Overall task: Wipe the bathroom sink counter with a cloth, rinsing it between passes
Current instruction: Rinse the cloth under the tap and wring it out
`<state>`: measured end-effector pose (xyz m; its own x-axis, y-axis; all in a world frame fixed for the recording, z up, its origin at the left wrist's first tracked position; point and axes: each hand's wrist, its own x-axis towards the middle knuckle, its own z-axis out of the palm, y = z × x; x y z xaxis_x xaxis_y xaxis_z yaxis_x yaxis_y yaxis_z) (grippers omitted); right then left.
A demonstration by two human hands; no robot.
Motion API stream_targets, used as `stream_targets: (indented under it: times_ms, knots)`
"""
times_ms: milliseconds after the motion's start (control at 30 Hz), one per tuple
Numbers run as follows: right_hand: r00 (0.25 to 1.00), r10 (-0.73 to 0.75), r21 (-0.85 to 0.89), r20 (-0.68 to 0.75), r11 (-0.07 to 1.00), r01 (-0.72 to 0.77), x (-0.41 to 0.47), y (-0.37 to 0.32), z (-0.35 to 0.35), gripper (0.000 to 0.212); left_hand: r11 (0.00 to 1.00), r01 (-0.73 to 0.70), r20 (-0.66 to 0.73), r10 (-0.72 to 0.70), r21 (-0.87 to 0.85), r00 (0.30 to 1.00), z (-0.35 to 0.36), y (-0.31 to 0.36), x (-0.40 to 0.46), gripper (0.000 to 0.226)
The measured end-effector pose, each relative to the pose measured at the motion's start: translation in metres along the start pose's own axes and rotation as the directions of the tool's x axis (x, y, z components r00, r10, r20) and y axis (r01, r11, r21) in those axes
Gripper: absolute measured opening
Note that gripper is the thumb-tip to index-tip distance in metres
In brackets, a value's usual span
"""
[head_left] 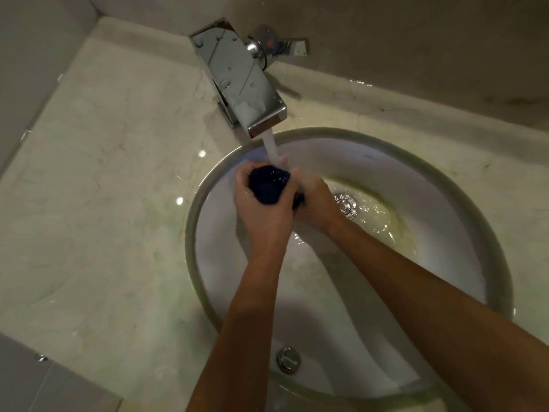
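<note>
A dark blue cloth (269,185) is bunched up between both hands over the round white sink basin (439,248). My left hand (261,212) grips it from the left, and my right hand (312,203) grips it from the right, fingers curled round it. Water (271,148) runs from the chrome faucet (240,81) straight onto the cloth and my fingers. The pale marble counter (98,179) surrounds the basin.
The chrome faucet handle (276,44) sits behind the spout at the wall. A metal drain (346,205) lies in the basin with water pooling round it. An overflow cap (287,358) is on the near basin wall. Walls close in at the left and back.
</note>
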<state>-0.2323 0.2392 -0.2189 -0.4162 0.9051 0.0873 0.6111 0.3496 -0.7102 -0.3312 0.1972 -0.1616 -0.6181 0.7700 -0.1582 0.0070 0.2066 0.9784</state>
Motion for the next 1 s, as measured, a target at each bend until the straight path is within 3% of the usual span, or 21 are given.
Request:
stream_targets:
  times_ms: [33,100,200,233,300,367,433,533,600,767,833,933,1000]
  knots:
    - [1.0,-0.002,0.005,-0.001,1.0,0.002,0.007,-0.004,-0.003,0.029,0.999,-0.046,0.013,0.046,0.029,0.999,-0.001,0.0,-0.001,0.046]
    - [0.988,0.012,-0.106,0.157,0.994,0.004,0.02,-0.015,-0.02,0.026,0.995,-0.088,0.014,0.087,0.041,0.996,-0.003,0.0,0.004,0.045]
    - [0.889,0.096,-0.215,0.448,0.977,0.003,0.027,-0.02,-0.051,0.049,0.997,-0.069,0.024,0.069,0.015,0.997,-0.005,0.003,0.014,0.044]
    - [0.863,0.188,-0.225,0.47,0.97,-0.089,0.025,-0.022,-0.063,0.051,0.998,-0.061,0.041,0.06,0.011,0.997,-0.004,0.003,0.014,0.043]
    - [0.902,0.339,-0.186,0.268,0.937,-0.297,0.021,-0.027,-0.086,0.038,0.999,-0.017,0.051,0.019,-0.027,0.999,-0.001,0.003,0.012,0.042]
    - [0.934,0.355,0.054,-0.042,0.934,-0.353,0.024,-0.044,-0.105,0.021,0.997,0.027,0.036,-0.024,-0.077,0.999,0.001,0.003,0.01,0.043]
    - [0.884,0.394,0.335,-0.252,0.892,-0.303,0.044,-0.068,-0.12,0.026,0.994,0.044,0.042,-0.04,-0.1,0.998,0.002,0.002,0.009,0.043]
    - [0.877,0.447,0.467,-0.179,0.823,-0.324,0.072,-0.093,-0.126,0.056,0.99,0.071,0.08,-0.061,-0.125,0.995,0.002,0.006,0.006,0.042]
    - [0.894,0.429,0.427,-0.128,0.837,-0.341,0.079,-0.099,-0.125,0.05,0.989,0.084,0.084,-0.074,-0.12,0.994,0.0,0.007,0.004,0.042]
    - [0.918,0.331,0.284,-0.219,0.922,-0.265,0.064,-0.109,-0.122,0.054,0.984,0.1,0.098,-0.085,-0.15,0.992,-0.005,0.008,0.002,0.042]
    - [0.933,0.298,0.32,-0.203,0.92,-0.225,0.055,-0.104,-0.115,0.056,0.974,0.119,0.158,-0.089,-0.191,0.983,-0.007,0.011,-0.001,0.038]
    - [0.907,0.367,0.442,-0.207,0.862,-0.248,0.037,-0.067,-0.099,0.039,0.968,0.141,0.278,-0.08,-0.206,0.957,-0.012,0.019,-0.004,0.035]
    - [0.891,0.453,0.521,-0.018,0.765,-0.378,0.018,-0.037,-0.09,0.019,0.943,0.206,0.405,-0.086,-0.263,0.91,-0.015,0.025,-0.003,0.037]
